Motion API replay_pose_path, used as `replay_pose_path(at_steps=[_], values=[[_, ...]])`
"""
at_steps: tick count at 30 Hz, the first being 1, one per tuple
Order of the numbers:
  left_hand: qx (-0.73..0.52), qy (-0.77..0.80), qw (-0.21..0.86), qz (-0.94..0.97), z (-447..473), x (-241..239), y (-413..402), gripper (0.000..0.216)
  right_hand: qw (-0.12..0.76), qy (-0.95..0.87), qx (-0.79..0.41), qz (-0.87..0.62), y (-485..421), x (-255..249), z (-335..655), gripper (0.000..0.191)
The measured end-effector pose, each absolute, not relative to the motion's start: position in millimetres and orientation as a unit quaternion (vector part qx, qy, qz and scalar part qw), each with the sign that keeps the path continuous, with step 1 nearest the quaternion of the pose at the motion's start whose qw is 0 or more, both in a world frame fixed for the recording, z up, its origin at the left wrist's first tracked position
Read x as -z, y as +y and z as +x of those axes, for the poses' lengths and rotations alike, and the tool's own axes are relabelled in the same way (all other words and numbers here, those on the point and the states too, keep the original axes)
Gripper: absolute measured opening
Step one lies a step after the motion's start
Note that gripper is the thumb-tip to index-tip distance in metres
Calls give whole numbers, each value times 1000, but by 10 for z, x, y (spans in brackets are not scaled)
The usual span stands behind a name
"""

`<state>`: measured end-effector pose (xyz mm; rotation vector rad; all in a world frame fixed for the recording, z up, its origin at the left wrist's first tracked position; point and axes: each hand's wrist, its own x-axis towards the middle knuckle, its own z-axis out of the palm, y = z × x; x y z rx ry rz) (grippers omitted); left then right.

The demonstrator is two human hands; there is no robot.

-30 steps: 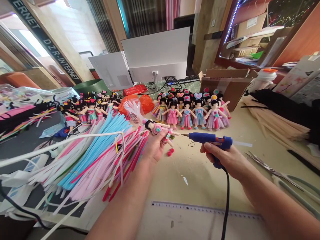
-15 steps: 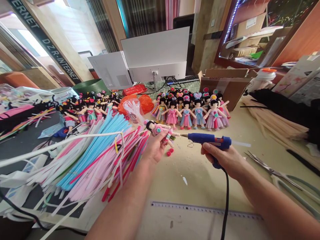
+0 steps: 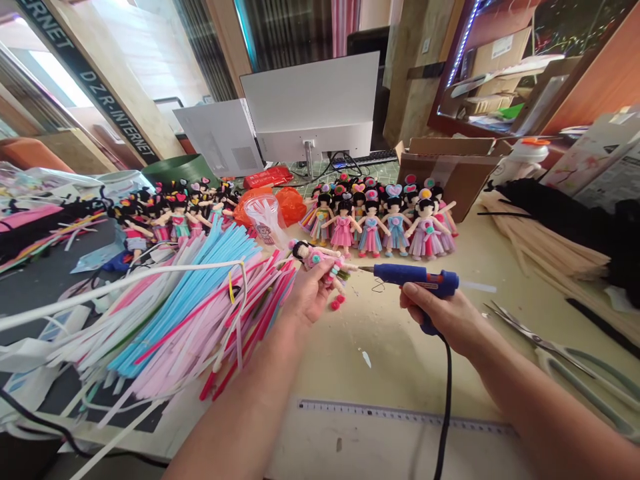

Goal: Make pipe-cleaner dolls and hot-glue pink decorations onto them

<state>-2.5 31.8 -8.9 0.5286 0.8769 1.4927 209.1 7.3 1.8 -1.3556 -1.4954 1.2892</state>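
Observation:
Held sideways in my left hand (image 3: 311,293) is a small pipe-cleaner doll (image 3: 317,256) with black hair and a pink dress, its head to the left and its legs to the right. My right hand (image 3: 440,308) is wrapped round the handle of a blue hot glue gun (image 3: 417,277). The gun's metal nozzle points left and meets the end of one of the doll's legs, or comes very close. A clear glue stick (image 3: 477,287) sticks out of its back. Two small red balls (image 3: 337,303) lie on the table just below the doll.
Finished dolls (image 3: 371,227) stand in rows behind my hands, more (image 3: 179,217) at the left. Bundled pipe cleaners (image 3: 185,300) fill the left side. Scissors (image 3: 550,345) lie at right, a ruler (image 3: 400,416) in front. A cardboard box (image 3: 450,175) and monitor (image 3: 310,100) stand behind.
The whole view has shifted slightly, so things appear a little further left. Both hands keep their holds, and the nozzle stays at the doll's leg end.

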Motion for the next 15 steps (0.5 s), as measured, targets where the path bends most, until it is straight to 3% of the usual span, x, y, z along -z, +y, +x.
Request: replay_pose_path(at_steps=[15], values=[[-647, 372, 631, 212, -17, 73, 314, 33, 362, -585, -493, -533, 87, 13, 2119, 43]])
